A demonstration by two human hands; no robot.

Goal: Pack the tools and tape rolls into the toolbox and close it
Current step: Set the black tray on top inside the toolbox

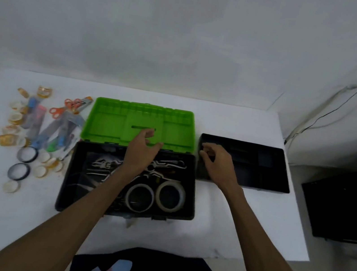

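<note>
Nothing is gripped by either hand. The left hand (144, 147) is held over the back edge of the toolbox (69, 188), fingers loosely spread and empty, its fingertips reaching the green lid (109, 121). The right hand (216, 163) is placed at the near left corner of the black tray (268, 169), fingers curled downward over its rim; whether the rim is actually pinched cannot be told, as the frame is blurred there.

The toolbox is set open in the middle of the white table (230, 215), its lid laid back flat behind it, inner side up. Inside the black base, two large tape rolls (171, 195) are seen lying flat side by side at the near right, and metal tools (101, 165) are spread across the back and left; the left forearm is stretched across them.

The tray is placed just right of the toolbox, apart from it, and appears empty, though its dark inside is hard to read.

Left of the toolbox, a scatter of unpacked things is left on the table: orange-handled scissors (69, 105) near the lid's corner, long tools with blue and green handles (54, 136), two dark tape rolls (27, 154) near the front, and many small yellowish tape rolls (10, 139) around them.
</note>
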